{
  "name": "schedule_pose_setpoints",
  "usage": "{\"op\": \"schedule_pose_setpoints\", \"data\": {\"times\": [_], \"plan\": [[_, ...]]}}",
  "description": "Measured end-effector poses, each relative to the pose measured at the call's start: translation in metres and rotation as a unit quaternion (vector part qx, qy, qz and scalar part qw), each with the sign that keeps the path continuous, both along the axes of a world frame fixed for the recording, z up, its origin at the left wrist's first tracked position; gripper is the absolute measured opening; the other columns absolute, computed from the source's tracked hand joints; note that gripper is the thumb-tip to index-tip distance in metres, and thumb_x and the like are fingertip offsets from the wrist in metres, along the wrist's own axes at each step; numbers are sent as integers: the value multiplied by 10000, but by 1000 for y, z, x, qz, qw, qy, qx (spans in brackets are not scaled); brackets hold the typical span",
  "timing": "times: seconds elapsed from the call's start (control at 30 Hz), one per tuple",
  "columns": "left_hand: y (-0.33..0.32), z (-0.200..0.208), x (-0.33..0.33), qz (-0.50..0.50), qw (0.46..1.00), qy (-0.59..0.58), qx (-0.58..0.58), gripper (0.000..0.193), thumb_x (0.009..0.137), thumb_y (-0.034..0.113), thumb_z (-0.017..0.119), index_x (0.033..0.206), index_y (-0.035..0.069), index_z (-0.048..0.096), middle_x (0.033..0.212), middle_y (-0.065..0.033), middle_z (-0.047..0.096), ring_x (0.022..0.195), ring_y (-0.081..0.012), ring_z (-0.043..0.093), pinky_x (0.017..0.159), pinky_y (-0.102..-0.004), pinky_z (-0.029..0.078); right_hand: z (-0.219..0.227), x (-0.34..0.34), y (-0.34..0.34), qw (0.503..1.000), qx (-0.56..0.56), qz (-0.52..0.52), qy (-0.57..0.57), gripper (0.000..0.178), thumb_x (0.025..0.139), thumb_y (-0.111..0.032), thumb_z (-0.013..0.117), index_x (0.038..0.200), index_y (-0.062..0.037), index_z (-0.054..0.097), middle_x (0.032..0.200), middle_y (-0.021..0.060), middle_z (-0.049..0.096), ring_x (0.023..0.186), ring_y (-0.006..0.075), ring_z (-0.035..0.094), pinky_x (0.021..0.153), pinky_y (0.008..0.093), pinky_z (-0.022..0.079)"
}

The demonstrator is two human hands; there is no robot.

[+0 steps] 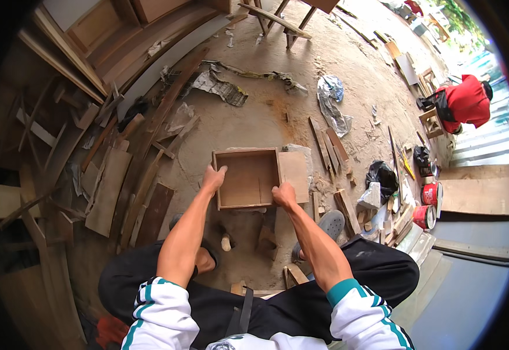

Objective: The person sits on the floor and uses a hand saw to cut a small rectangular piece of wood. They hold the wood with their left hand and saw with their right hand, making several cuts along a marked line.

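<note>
While you look down from the head view, your left hand point(213, 177) closes over the left wall of the open wooden box point(248, 178), fingers curled onto the rim near its front corner, and your right hand point(284, 195) clamps the front right corner of the same box, thumb and fingers wrapped over the edge. The box stands on the dirt floor point(266, 116) between your feet and a flat wooden panel point(294, 168), which lies touching the box's right wall. Your grey shoe point(331, 224) rests just right of the box's front corner, beside a few short wood offcuts point(345, 210). To the left of the box, long planks point(114, 181) lie stacked along the floor's left edge. Beyond the panel, narrow wood strips point(329, 149) lie on the floor, and a crumpled plastic sheet point(331, 99) sits farther off. Red paint cans point(426, 207) stand near the right edge, and a person in a red top point(467, 102) crouches at the far right corner.
</note>
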State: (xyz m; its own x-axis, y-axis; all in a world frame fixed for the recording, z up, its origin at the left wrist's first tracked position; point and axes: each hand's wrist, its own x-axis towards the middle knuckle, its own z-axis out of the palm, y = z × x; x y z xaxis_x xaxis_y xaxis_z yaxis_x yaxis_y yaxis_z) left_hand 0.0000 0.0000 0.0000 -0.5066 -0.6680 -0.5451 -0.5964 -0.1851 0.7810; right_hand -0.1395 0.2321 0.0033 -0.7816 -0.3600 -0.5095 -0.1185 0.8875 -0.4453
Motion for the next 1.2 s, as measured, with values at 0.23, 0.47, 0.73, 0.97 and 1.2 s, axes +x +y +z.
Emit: {"op": "schedule_pose_setpoints", "data": {"times": [0.23,0.47,0.73,0.97,1.2], "plan": [[22,29,22,-9,996,-89,-5,761,847,401,719,1329,-145,498,1289,-302,605,1187,-365,618,990,-421,474,-12,-3,-4,1000,-25,-10,12,455,843,-280,594,933,157,685,947,396,656,992,486,677,857,499,531],[48,46,55,-13,991,-115,64,1046,839,609,682,1427,-195,364,1435,-356,471,1362,-417,474,1110,-450,385,-8,-2,14,987,-138,-40,-68,621,857,-474,716,1063,111,695,969,278,724,962,388,713,849,444,532],[69,35,69,13,985,-126,119,830,908,456,641,1396,-180,429,1423,-324,499,1314,-409,517,1106,-458,388,6,-1,36,965,-182,-27,-189,604,940,-495,648,1146,72,679,1003,219,726,953,295,698,855,397,517],[62,16,66,95,973,-92,189,558,923,281,589,1330,-96,532,1367,-199,563,1224,-331,552,1023,-473,428,5,8,42,974,-165,22,-156,649,976,-515,573,1236,76,634,1138,306,683,1139,386,646,981,421,470],[58,-4,55,121,955,-60,263,471,891,208,615,1310,2,557,1307,-138,567,1184,-261,535,1051,-457,416,0,-2,47,979,-148,38,-138,733,984,-575,517,1324,71,578,1234,324,640,1217,422,598,1042,416,446]]}}
